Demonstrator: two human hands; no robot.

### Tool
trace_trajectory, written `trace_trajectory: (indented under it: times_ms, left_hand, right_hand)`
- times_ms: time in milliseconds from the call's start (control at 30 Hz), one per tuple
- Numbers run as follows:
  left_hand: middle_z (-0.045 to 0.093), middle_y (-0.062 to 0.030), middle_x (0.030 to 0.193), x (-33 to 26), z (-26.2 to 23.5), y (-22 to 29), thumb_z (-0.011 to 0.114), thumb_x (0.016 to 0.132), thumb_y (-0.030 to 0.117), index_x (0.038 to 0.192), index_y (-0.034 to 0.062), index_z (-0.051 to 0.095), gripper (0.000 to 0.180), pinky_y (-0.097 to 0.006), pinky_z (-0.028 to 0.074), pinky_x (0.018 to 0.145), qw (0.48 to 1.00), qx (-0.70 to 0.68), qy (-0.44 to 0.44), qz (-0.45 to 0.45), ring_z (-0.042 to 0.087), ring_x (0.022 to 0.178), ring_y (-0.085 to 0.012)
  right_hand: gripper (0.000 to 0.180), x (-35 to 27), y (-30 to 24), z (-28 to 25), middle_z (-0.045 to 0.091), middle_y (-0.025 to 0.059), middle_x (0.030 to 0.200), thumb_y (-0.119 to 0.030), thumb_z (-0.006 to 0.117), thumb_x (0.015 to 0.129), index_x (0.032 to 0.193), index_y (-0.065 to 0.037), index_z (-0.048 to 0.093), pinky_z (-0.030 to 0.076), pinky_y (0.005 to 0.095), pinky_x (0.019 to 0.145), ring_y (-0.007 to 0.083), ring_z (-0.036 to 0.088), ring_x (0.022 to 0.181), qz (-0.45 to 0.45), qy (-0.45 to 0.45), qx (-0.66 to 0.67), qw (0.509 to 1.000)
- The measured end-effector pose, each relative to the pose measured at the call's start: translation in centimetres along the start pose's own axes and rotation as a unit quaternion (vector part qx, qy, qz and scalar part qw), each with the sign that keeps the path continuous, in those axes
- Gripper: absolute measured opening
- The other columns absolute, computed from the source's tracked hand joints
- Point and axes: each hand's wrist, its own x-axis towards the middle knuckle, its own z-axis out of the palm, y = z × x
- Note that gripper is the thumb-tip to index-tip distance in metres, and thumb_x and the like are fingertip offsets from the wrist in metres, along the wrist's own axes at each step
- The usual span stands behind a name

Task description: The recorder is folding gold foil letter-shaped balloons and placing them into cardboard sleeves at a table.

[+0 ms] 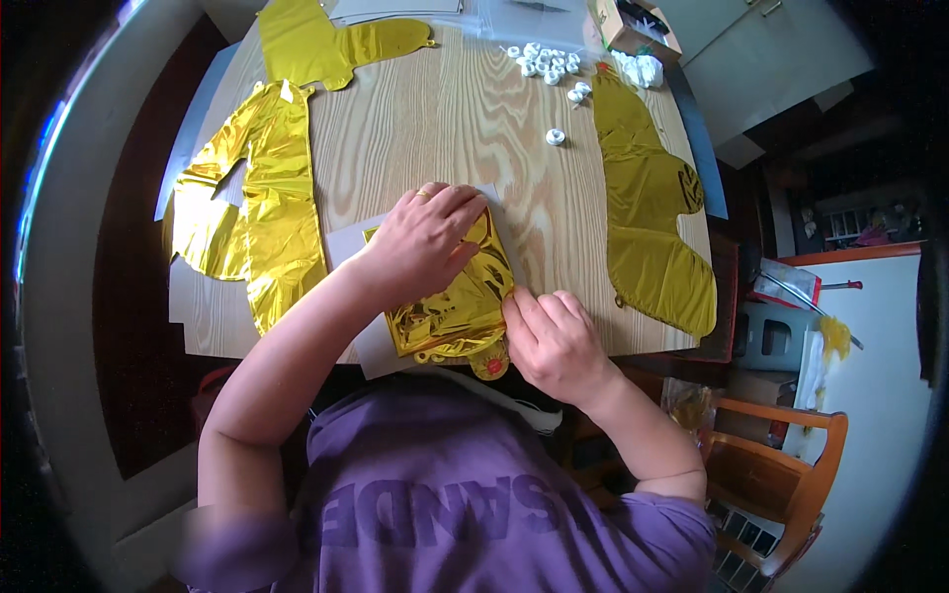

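A gold foil balloon (450,306), folded into a flat packet, lies on a white sheet of card (376,348) at the table's near edge. Across its far part rests my left hand (427,237), fingers laid over the foil and thumb apart. My right hand (556,341) is closed at the packet's right edge, with thumb and fingertips pinching the foil. A rounded gold tab with a red spot (491,364) sticks out at the near side, close to my right hand. My left hand and forearm cover part of the packet.
Unfolded flat gold foil balloons lie at the left (277,198), far left (306,44) and right (643,208). Small white rolls (546,61) cluster at the back, beside an open box (638,28) and a crumpled white bundle (643,69). A wooden chair (766,474) stands at right.
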Motion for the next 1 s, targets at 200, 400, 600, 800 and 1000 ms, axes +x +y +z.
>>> trace_trajectory:
  times_ms: [200, 400, 600, 800, 1000]
  left_hand:
    - [0.049, -0.0204, 0.143, -0.8, 0.0, 0.4, 0.069, 0.088, 0.027, 0.141, -0.0022, 0.048, 0.064, -0.048, 0.037, 0.112, 0.999, 0.023, 0.028, -0.018, 0.047, 0.130, -0.0379]
    - [0.039, -0.0266, 0.153, -4.8, -1.6, 4.0, 0.070, 0.086, 0.045, 0.146, -0.0048, 0.042, 0.082, -0.054, 0.025, 0.120, 0.997, 0.054, 0.022, -0.053, 0.035, 0.143, -0.0432]
    - [0.038, -0.0267, 0.154, -6.2, 0.4, 3.7, 0.065, 0.086, 0.058, 0.145, -0.0071, 0.044, 0.090, -0.054, 0.021, 0.121, 0.993, 0.090, 0.019, -0.074, 0.031, 0.146, -0.0426]
    - [0.034, -0.0282, 0.156, -6.5, 0.8, 3.5, 0.062, 0.090, 0.057, 0.149, -0.0059, 0.037, 0.090, -0.055, 0.018, 0.121, 0.995, 0.059, 0.013, -0.079, 0.027, 0.149, -0.0438]
    - [0.034, -0.0290, 0.156, -7.6, 0.5, 3.3, 0.056, 0.090, 0.063, 0.148, -0.0082, 0.038, 0.093, -0.055, 0.017, 0.122, 0.988, 0.094, 0.015, -0.126, 0.026, 0.149, -0.0433]
  right_hand:
    - [0.036, 0.3, -0.1, -0.4, 0.064, 0.0193, 0.100, -0.015, 0.063, 0.080, 0.104, 0.010, 0.067, 0.048, 0.0373, 0.083, 0.0253, 0.057, 0.083, 0.019, -0.006, 0.042, 0.999]
    - [0.027, 1.1, 0.5, -1.0, 0.059, 0.0130, 0.088, -0.018, 0.067, 0.082, 0.099, 0.004, 0.067, 0.045, 0.0391, 0.077, 0.0256, 0.056, 0.080, 0.066, -0.033, 0.131, 0.989]
    - [0.044, 5.4, 1.3, -0.8, 0.062, 0.0172, 0.125, -0.025, 0.065, 0.091, 0.125, 0.003, 0.062, 0.043, 0.0452, 0.100, 0.0327, 0.057, 0.112, 0.109, 0.008, 0.117, 0.987]
    - [0.075, 6.3, 1.9, 4.9, 0.030, 0.0235, 0.160, -0.049, 0.050, 0.099, 0.151, 0.004, 0.037, 0.012, 0.0560, 0.123, 0.0390, 0.026, 0.150, 0.119, -0.075, 0.093, 0.986]
    - [0.086, 5.9, 1.9, 5.5, 0.018, 0.0246, 0.165, -0.057, 0.046, 0.099, 0.157, 0.003, 0.024, 0.004, 0.0565, 0.124, 0.0392, 0.013, 0.154, 0.128, -0.110, 0.099, 0.981]
